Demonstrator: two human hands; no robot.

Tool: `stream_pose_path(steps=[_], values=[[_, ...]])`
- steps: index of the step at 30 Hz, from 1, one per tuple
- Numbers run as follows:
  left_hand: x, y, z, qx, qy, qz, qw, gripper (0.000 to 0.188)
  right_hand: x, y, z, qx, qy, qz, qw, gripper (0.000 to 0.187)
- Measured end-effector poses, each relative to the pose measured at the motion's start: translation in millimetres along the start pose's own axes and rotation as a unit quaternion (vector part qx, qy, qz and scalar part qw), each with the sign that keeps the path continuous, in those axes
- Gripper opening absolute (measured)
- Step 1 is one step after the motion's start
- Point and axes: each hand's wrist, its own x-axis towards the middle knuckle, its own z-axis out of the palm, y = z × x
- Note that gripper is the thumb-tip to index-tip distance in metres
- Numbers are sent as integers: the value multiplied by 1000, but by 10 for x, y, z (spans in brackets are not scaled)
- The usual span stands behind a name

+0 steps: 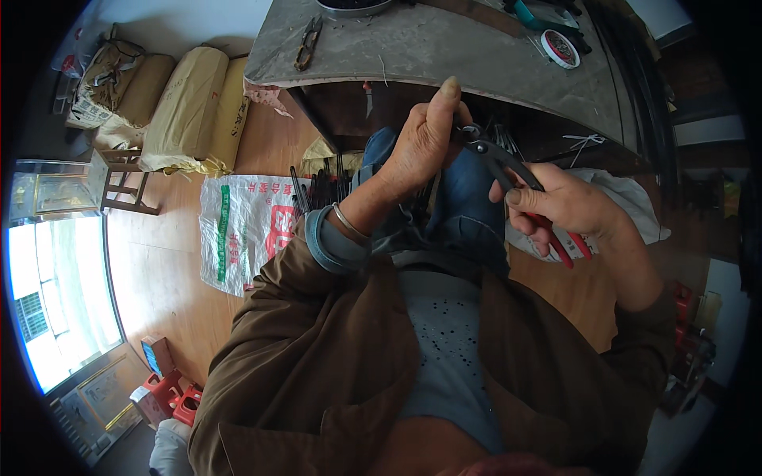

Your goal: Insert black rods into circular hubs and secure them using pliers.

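Note:
My right hand [556, 202] is wrapped round a pair of pliers [502, 161] with dark jaws and red grip ends. The jaws meet a small dark piece beside the fingers of my left hand [422, 143]. That left hand is closed, its thumb pointing up, and its fingers hide most of what they hold. Both hands are above my knees, just in front of the grey worktable [444, 59]. On the tabletop at the far left rests a pair of snips [308, 44]. A small white-rimmed round dish [560, 49] of tiny pieces stands at the far right.
A dark bowl [353, 8] and a teal tray [548, 16] sit at the table's back. Black rods [325, 186] lie by a printed white sack [246, 230] on the wooden floor. Large wrapped bundles [186, 107] and a wooden stool [123, 182] are at left.

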Motion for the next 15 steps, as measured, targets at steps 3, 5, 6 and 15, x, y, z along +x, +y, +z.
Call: stream_pose_path(steps=[3,5,6,15], values=[[-30,43,64,7,2,-8,1000,68,-20,42,-12,33,-9,15,999,22],[-20,36,104,18,0,6,1000,67,-1,48,9,39,4,24,999,22],[-13,40,125,27,-3,23,999,66,4,43,28,43,18,33,998,22],[264,274,-185,310,235,258,884,45,710,36,-272,-300,287,-267,869,34]])
